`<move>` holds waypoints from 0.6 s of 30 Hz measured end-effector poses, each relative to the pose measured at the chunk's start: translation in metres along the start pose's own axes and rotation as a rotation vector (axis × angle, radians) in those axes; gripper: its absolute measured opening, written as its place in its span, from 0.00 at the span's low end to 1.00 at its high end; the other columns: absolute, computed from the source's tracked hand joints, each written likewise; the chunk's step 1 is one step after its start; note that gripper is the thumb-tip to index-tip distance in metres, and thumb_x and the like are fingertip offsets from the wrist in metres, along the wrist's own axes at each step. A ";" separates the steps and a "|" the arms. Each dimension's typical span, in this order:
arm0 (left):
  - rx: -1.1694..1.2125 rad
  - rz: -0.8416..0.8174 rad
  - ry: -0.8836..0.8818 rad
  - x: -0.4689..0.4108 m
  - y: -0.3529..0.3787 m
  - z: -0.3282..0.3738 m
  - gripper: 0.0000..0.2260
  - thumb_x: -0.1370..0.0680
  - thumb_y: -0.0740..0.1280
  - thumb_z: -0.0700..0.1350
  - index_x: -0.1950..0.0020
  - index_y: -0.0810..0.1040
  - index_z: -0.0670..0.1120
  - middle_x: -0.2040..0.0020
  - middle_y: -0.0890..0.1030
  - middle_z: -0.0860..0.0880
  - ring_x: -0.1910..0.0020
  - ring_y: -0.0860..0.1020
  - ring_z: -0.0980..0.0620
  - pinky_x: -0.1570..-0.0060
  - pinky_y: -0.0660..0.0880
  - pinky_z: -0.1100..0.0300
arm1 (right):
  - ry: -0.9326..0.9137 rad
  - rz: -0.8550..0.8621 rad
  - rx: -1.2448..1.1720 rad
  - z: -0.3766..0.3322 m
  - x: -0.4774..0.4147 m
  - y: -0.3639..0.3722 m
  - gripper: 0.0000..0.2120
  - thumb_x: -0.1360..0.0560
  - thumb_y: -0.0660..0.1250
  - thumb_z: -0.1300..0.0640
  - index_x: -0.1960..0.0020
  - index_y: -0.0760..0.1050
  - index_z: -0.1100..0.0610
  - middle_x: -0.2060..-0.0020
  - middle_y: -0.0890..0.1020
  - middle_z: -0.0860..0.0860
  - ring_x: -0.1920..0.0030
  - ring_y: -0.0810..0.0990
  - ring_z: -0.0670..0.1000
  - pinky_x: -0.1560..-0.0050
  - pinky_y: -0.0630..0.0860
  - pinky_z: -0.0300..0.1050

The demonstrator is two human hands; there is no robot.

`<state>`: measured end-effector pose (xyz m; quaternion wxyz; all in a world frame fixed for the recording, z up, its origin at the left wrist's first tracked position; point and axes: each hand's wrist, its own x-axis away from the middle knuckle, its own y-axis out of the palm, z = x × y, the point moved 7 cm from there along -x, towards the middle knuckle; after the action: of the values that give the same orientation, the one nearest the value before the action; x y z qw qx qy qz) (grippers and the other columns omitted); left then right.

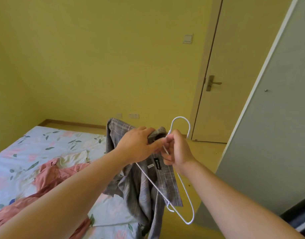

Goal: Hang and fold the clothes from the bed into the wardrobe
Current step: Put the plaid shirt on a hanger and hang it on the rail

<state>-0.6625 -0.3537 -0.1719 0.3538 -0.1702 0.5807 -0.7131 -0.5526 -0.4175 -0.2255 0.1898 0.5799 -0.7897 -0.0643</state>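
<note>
Nearest, at centre frame: left hand (139, 145) closed round the collar of a grey plaid shirt (139, 190), fingers curled over the cloth. Just right of it, right hand (178, 152) pinching the neck of a white wire hanger (151, 182) below its hook, fingers bent round the wire. Hanger tilted, one length of wire crossing the shirt's inner face below the collar, the end loop hanging clear at lower right. Cannot tell whether any part sits inside a shoulder yet. Shirt held up in the air in front of the bed's corner.

Judged as the hanging step, early: hanger brought to the collar, not seated. Next move likely calls for feeding each hanger arm into a shoulder, centring the collar at the hook, then carrying the lot to the grey wardrobe door (269, 135) at right of frame. Rail not in view.

Inside the collar, black label (157, 163) reading "CAESAR" in white. Beside it, smaller white tag (151, 166), print too small to read.

Further left, on the flowered bed (70, 140): pink garment (50, 175) and cream garment (74, 157), crumpled, not yet dealt with. Beyond, yellow wall with light switch (188, 38) and closed room door (234, 83).
</note>
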 end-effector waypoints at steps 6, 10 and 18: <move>-0.069 0.129 0.014 -0.005 -0.003 0.002 0.31 0.30 0.54 0.81 0.63 0.70 0.53 0.66 0.75 0.55 0.60 0.74 0.50 0.56 0.72 0.52 | 0.080 0.119 -0.067 0.006 -0.001 -0.010 0.10 0.26 0.55 0.62 0.64 0.70 0.57 0.73 0.71 0.52 0.76 0.63 0.52 0.73 0.57 0.41; 0.003 0.178 0.111 -0.007 -0.009 0.009 0.23 0.24 0.56 0.70 0.60 0.71 0.52 0.66 0.75 0.55 0.61 0.73 0.49 0.53 0.70 0.53 | 0.153 0.016 0.186 0.013 0.002 -0.015 0.11 0.26 0.60 0.65 0.53 0.82 0.59 0.60 0.85 0.57 0.68 0.75 0.52 0.66 0.68 0.44; 0.067 0.304 0.288 -0.001 -0.036 0.027 0.15 0.21 0.55 0.56 0.62 0.64 0.48 0.71 0.69 0.53 0.64 0.69 0.47 0.60 0.61 0.53 | 0.466 -0.198 1.070 0.080 -0.015 -0.040 0.42 0.34 0.77 0.45 0.24 0.67 0.56 0.30 0.74 0.53 0.34 0.75 0.57 0.34 0.74 0.53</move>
<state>-0.6549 -0.3697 -0.1306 0.3762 0.0352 0.6202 -0.6875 -0.5432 -0.4251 -0.3151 0.0327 0.6649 -0.5919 0.4545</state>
